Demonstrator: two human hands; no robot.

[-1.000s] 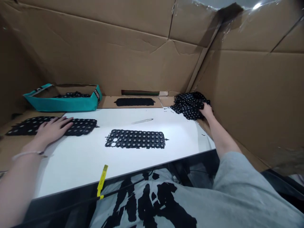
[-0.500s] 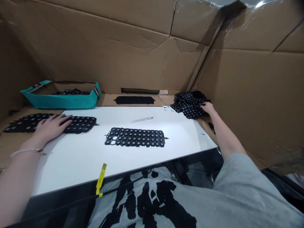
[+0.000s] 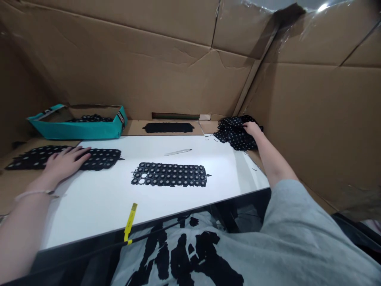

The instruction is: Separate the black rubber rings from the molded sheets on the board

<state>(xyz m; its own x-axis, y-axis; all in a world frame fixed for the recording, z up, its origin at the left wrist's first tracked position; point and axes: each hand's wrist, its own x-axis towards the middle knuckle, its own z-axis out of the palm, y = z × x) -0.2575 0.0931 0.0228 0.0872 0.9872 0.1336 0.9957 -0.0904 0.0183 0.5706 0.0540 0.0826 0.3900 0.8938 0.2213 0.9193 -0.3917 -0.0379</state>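
Observation:
My left hand [image 3: 66, 162] lies flat, fingers spread, on black dotted rubber sheets [image 3: 102, 159] at the left of the white board. At the back right, my right hand [image 3: 253, 129] is on a loose pile of black dotted sheets [image 3: 233, 137]. Its fingers pinch the edge of one sheet, with the fingertips partly hidden. Mid-board rests a single black sheet [image 3: 175, 174] with rows of round, light-centred studs and two open holes near its left end. Behind it lies a white pen-like stick [image 3: 178, 152] with a dark tip.
A teal-sided open box [image 3: 80, 130] at the back left contains more black dotted pieces. One plain dark strip [image 3: 168, 127] lies along the cardboard ledge. Tall cardboard walls [image 3: 133, 59] enclose the white board [image 3: 98, 210]. A yellow tag [image 3: 130, 222] hangs on a black cable at the front edge.
My right hand has shifted left across the pile, from its right edge nearer its upper middle. My left hand stays on the left sheets. The view has tilted slightly.

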